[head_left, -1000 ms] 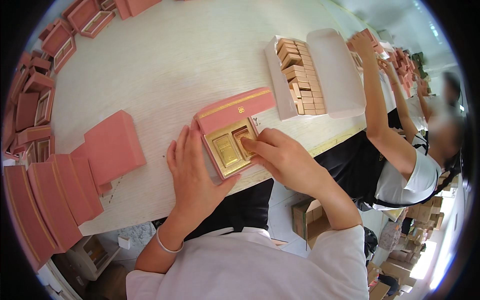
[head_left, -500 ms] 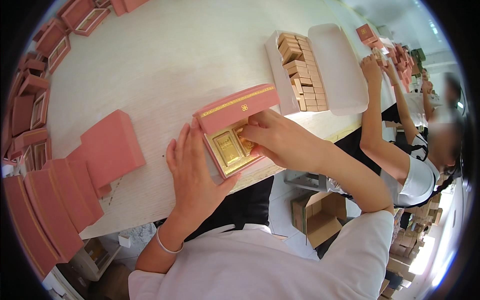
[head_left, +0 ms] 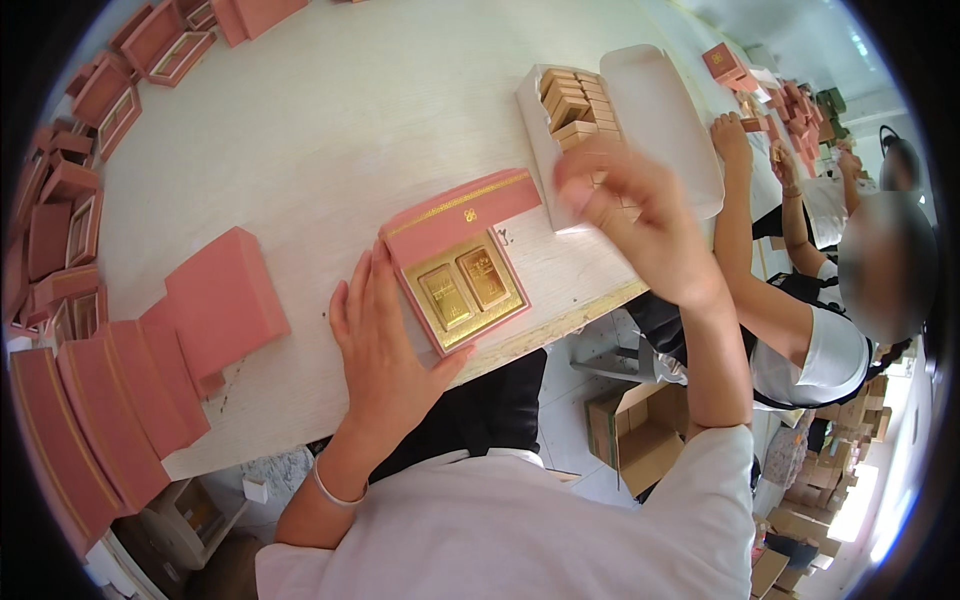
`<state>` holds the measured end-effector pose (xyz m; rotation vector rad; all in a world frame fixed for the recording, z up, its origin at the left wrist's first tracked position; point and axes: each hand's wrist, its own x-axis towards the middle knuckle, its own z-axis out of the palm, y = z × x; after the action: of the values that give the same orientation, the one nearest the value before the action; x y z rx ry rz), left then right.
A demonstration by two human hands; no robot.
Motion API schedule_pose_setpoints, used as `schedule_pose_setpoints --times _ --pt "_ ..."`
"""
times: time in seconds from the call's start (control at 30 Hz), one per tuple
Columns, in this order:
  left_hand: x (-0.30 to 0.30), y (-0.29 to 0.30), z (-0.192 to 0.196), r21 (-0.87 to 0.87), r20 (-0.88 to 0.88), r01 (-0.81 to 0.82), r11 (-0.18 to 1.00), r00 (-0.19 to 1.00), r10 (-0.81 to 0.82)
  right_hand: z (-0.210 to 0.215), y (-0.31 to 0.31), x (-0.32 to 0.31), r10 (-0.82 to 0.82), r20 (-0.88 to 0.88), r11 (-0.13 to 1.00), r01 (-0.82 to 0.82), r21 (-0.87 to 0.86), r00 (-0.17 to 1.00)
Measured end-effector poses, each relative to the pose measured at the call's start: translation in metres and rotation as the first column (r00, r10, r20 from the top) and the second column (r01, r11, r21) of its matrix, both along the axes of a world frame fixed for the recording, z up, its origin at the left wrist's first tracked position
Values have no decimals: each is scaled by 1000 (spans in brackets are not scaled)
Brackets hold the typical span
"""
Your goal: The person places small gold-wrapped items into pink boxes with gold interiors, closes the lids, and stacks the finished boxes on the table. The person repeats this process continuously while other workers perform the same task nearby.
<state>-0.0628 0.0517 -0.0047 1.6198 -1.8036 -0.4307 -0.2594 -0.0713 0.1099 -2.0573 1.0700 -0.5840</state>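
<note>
Beside the open pink box [head_left: 462, 262] the left hand [head_left: 385, 345] lies flat; right hand [head_left: 640, 215], blurred, fingers loosely spread, empty.

A white short-sleeved shirt is worn. A thin silver bracelet [head_left: 335, 490] is seen on the left wrist. Both forearms are left bare; dark trousers are visible.

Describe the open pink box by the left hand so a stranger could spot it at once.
Start at the white table and go to its near edge. The left hand lies flat against the open pink box. Unlike the closed pink boxes stacked to its left, its lid stands up and two gold bars lie side by side inside.
</note>
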Motion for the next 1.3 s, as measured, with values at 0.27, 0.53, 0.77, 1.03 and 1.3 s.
schedule_pose_setpoints --times 0.27,0.53,0.77,1.03,1.3 --pt "-6 0 3 13 -104 -51 999 993 52 -23 21 25 246 -286 814 -358 -457 926" --pt "-7 0 8 -29 -44 7 1000 999 -8 -81 94 3 74 -359 793 -273 -545 930" --pt "10 11 44 -279 -386 79 957 904 -187 -97 92 35 125 116 683 0 -730 985" --pt "50 52 48 -644 -148 -95 759 989 -2 -36 99 123 -473 753 767 -208 608 457" --pt "76 43 41 -394 25 -262 881 955 295 -85 87 186 -189 669 947 -48 318 719"
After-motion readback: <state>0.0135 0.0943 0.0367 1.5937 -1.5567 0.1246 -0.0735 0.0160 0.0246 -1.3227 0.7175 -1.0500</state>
